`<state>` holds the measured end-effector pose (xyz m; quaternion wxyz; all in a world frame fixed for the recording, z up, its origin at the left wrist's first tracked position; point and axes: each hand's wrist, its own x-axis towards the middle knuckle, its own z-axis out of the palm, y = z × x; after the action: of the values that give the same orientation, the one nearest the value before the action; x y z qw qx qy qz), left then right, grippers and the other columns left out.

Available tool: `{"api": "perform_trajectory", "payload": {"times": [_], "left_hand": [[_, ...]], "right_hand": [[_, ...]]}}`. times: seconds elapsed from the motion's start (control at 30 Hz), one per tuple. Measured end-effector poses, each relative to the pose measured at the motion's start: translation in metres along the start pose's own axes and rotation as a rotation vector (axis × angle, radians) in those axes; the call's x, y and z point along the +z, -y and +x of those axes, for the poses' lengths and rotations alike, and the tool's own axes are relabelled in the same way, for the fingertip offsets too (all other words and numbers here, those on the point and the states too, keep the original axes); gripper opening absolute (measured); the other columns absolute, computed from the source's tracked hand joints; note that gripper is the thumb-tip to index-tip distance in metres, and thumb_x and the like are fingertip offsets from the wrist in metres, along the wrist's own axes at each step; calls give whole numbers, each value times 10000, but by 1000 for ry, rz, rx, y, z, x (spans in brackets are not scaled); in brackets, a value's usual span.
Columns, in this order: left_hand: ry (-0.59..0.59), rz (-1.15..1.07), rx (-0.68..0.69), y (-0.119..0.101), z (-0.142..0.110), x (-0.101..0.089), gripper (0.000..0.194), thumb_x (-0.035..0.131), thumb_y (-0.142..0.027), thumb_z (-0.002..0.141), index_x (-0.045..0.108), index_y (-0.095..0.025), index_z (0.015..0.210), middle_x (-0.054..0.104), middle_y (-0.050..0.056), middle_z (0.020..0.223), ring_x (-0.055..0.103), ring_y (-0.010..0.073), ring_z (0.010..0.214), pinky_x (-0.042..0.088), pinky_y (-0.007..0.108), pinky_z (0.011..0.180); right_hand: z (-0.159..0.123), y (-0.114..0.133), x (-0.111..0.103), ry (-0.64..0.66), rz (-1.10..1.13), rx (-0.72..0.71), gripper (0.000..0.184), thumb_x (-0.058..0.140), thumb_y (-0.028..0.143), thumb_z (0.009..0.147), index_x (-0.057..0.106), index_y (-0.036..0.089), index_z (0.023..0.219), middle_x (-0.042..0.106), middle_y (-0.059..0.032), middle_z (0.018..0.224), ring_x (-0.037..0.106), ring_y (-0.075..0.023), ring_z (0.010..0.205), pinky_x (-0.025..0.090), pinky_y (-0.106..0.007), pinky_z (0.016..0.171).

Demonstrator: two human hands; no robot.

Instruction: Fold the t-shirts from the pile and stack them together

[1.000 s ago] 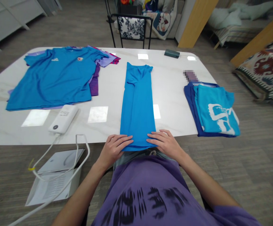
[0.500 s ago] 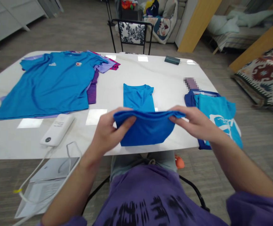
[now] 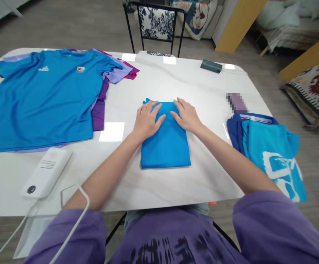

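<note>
A blue T-shirt (image 3: 166, 146), folded into a compact rectangle, lies flat in the middle of the white table (image 3: 203, 176). My left hand (image 3: 147, 121) rests on its upper left part with the fingers spread. On the upper right part lies my right hand (image 3: 186, 115), its fingers also stretched out. Both palms face down on the cloth, and neither hand grips it. A small corner of fabric sticks out beyond the top left of the fold.
At left, a blue T-shirt (image 3: 52, 99) is spread over purple and red shirts. Near it are a white device (image 3: 48, 172) and its cable (image 3: 78, 220). Folded shirts (image 3: 272, 146) lie at the right edge. A dark case (image 3: 211, 66) and a chair (image 3: 156, 25) are at the far side.
The lower part of the blue T-shirt, held up by both hands before, is now folded over onto the rest. Both hands have let go, moved away from me and lie flat on it.
</note>
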<state>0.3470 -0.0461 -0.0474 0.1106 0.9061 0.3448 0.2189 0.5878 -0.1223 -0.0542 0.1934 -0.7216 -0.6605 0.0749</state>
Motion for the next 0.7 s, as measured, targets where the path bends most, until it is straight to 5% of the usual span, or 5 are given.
{"api": "perform_trajectory", "payload": {"times": [0.17,0.33,0.47,0.57,0.7], "left_hand": [[192,5,-5,-1,-24,17,747,400,-649,1145,479,-234,1761,381,113,1876,260,346,1777,150,592,1468],[-90,-33,-377,19,2,7,795,482,-724,1090,543,-174,1660,485,252,1736,442,436,1622,353,626,1345],[-94,-107,-656,39,34,2,644,727,-742,935,687,-179,1245,572,303,1573,466,523,1526,293,727,1308],[-52,-233,-621,42,49,2,381,849,-506,867,650,-233,1042,704,195,1365,580,452,1395,368,674,1271],[-110,-398,-527,21,52,-6,219,754,-306,921,597,-235,1057,734,56,1107,687,249,1079,557,414,1055]], "right_hand": [[-26,16,17,139,-50,21,805,404,632,1175,348,172,1832,241,-121,1917,197,-338,1793,81,-593,1480],[-13,5,1,-100,-55,350,850,477,696,1122,506,61,1687,467,-266,1746,440,-445,1623,351,-613,1359],[7,-5,-12,-15,-12,568,737,643,715,1014,678,102,1422,561,-276,1592,610,-467,1431,442,-647,1258],[19,-4,-12,74,66,514,459,679,569,994,712,196,1259,682,-184,1468,672,-402,1350,458,-633,1245],[20,2,-15,28,269,438,328,667,469,1002,635,252,1245,774,-99,1270,702,-332,1236,549,-523,1148]]}}
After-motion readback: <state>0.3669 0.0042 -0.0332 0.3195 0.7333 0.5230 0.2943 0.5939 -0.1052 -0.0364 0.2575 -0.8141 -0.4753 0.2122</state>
